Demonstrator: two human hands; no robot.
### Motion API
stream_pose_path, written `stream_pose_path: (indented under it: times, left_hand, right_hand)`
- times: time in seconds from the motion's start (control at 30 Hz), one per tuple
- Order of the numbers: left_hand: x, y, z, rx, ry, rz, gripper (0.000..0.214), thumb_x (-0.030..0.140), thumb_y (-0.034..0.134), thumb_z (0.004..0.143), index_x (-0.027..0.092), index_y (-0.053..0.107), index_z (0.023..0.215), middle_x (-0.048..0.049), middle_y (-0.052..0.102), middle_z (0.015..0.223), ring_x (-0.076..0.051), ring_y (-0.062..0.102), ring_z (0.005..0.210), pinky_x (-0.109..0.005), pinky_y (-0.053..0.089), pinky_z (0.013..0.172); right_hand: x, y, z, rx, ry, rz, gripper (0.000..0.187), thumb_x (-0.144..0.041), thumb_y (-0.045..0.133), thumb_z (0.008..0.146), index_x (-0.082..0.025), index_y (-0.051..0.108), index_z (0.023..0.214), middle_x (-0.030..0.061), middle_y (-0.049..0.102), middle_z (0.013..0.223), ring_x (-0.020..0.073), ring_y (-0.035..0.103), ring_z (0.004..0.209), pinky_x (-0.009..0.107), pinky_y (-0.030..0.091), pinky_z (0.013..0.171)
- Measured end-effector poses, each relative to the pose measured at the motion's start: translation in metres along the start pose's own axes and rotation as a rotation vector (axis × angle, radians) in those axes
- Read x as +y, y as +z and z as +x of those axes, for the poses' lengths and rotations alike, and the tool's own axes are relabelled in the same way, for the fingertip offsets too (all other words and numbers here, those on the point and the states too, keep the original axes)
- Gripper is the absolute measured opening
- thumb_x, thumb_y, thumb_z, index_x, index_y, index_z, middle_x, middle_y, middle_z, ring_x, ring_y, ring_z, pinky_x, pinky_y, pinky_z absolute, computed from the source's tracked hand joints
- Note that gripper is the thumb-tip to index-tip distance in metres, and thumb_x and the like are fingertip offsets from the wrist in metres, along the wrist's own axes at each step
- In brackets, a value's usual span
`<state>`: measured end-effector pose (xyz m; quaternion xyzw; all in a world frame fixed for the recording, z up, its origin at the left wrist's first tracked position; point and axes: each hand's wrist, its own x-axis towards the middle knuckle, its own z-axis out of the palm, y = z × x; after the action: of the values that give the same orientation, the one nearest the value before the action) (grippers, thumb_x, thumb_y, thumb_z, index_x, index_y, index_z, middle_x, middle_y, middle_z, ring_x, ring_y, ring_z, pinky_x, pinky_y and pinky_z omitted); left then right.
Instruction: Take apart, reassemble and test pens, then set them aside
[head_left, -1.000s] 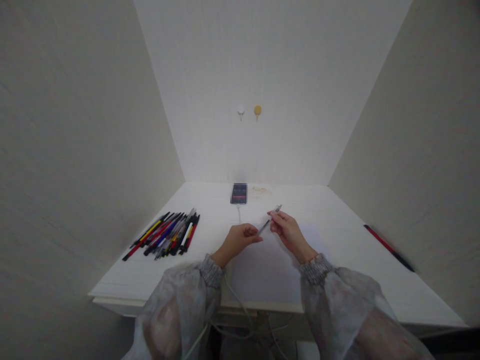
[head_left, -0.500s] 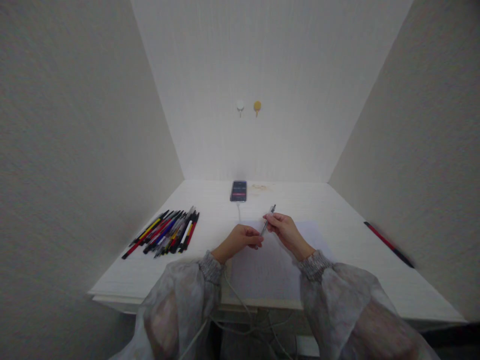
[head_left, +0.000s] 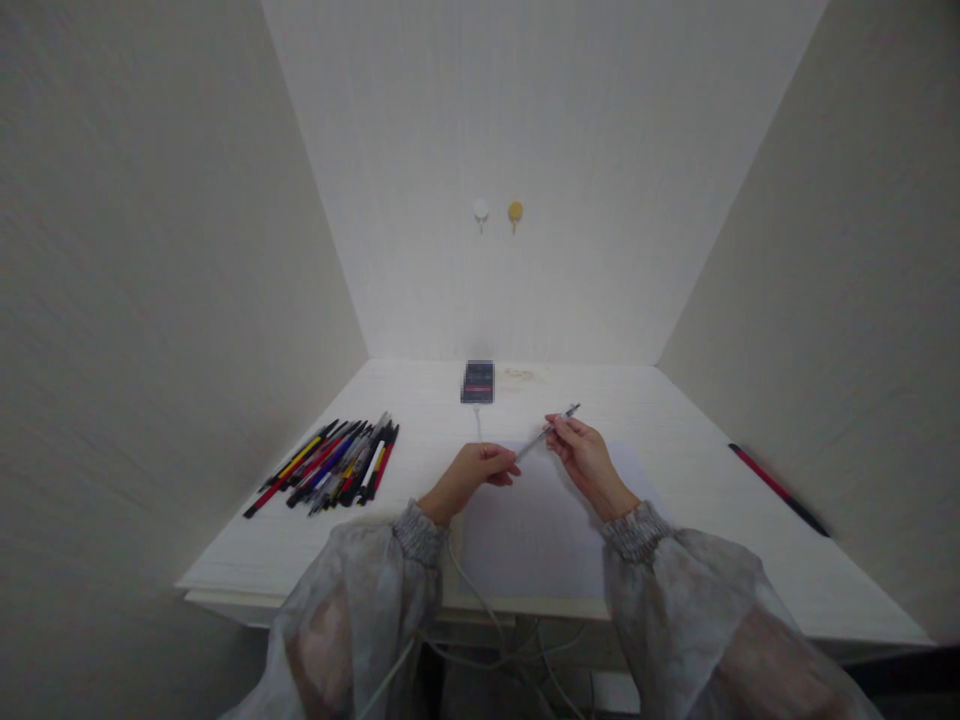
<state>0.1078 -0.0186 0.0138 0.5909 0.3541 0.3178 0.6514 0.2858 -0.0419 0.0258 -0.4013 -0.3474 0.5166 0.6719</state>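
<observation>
A slim pen (head_left: 534, 443), clear or grey with a dark end at the upper right, slants between my two hands above a white sheet of paper (head_left: 532, 545). My left hand (head_left: 480, 468) pinches its lower left end, and the fingers cover the tip there. Closer to the dark end, the thumb and fingers of my right hand (head_left: 583, 460) are closed on the pen. Whether the pen is whole or pulled apart is too small to tell.
To the left lies a heap of pens (head_left: 337, 465) in several colours. A red and black pen (head_left: 780, 490) rests by the right wall. At the back is a phone (head_left: 478, 382) with a white cable. Two hooks (head_left: 515, 212) are on the back wall.
My right hand has moved a little to the right, away from my left hand. The pen now slants flatter, and a longer stretch of it shows between the hands.
</observation>
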Motion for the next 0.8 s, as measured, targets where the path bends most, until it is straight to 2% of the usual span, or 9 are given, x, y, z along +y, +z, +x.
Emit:
stream_pose_path:
  times: [0.17,0.3,0.43,0.57,0.63,0.7,0.8]
  left_hand:
    - [-0.004,0.000,0.004,0.046,0.041,0.096,0.025,0.036,0.064,0.061,0.012,0.059,0.068,-0.0011,0.060,0.058,-0.007,0.051,0.048,-0.020,0.040,0.051]
    - [-0.010,-0.001,0.008,0.024,0.071,0.132,0.022,0.034,0.060,0.064,0.013,0.057,0.063,0.0018,0.055,0.051,-0.007,0.048,0.046,-0.020,0.038,0.051]
    - [-0.013,-0.002,0.010,0.014,0.100,0.176,0.028,0.038,0.051,0.069,0.013,0.055,0.059,0.0023,0.050,0.048,-0.007,0.045,0.045,-0.020,0.035,0.048]
    - [-0.012,-0.003,0.009,0.009,0.130,0.176,0.031,0.041,0.049,0.070,0.013,0.054,0.059,0.0023,0.049,0.048,-0.007,0.044,0.045,-0.021,0.034,0.048]
    - [-0.011,-0.003,0.009,0.018,0.131,0.180,0.031,0.041,0.048,0.071,0.013,0.053,0.059,0.0021,0.049,0.048,-0.007,0.043,0.045,-0.021,0.034,0.048]
    - [-0.011,-0.002,0.009,0.028,0.124,0.198,0.031,0.041,0.048,0.070,0.013,0.053,0.059,0.0019,0.049,0.048,-0.007,0.043,0.045,-0.021,0.034,0.048]
    - [-0.010,-0.001,0.009,0.030,0.115,0.222,0.030,0.040,0.048,0.070,0.013,0.054,0.059,0.0021,0.049,0.048,-0.007,0.043,0.045,-0.021,0.034,0.048]
  right_hand:
    - [0.000,0.001,-0.002,0.013,-0.017,-0.001,0.023,-0.034,0.071,0.057,-0.016,0.063,0.070,-0.0009,0.056,0.063,0.0077,0.050,0.054,0.022,0.043,0.054]
    - [0.001,0.001,-0.002,-0.005,-0.027,-0.053,0.024,-0.035,0.069,0.058,-0.016,0.063,0.071,0.0000,0.057,0.063,0.0089,0.049,0.054,0.024,0.042,0.054]
    - [0.000,0.000,-0.003,-0.040,-0.064,-0.086,0.026,-0.036,0.069,0.059,-0.016,0.062,0.073,0.0013,0.060,0.068,0.0089,0.049,0.054,0.024,0.041,0.055]
    - [-0.006,0.000,-0.006,-0.130,-0.117,-0.048,0.034,-0.034,0.067,0.062,-0.019,0.057,0.091,0.0031,0.063,0.081,0.0101,0.053,0.059,0.026,0.043,0.058]
    - [-0.009,0.001,-0.007,-0.135,-0.127,-0.024,0.038,-0.036,0.064,0.065,-0.022,0.053,0.098,0.0029,0.062,0.086,0.0112,0.055,0.062,0.026,0.044,0.057]
    - [-0.009,0.001,-0.007,-0.097,-0.129,-0.046,0.033,-0.039,0.062,0.066,-0.022,0.053,0.093,0.0007,0.062,0.077,0.0109,0.054,0.058,0.024,0.043,0.051]
    - [-0.005,0.000,-0.004,-0.053,-0.110,-0.162,0.025,-0.039,0.064,0.065,-0.017,0.054,0.072,-0.0039,0.053,0.052,0.0082,0.046,0.045,0.022,0.038,0.044]
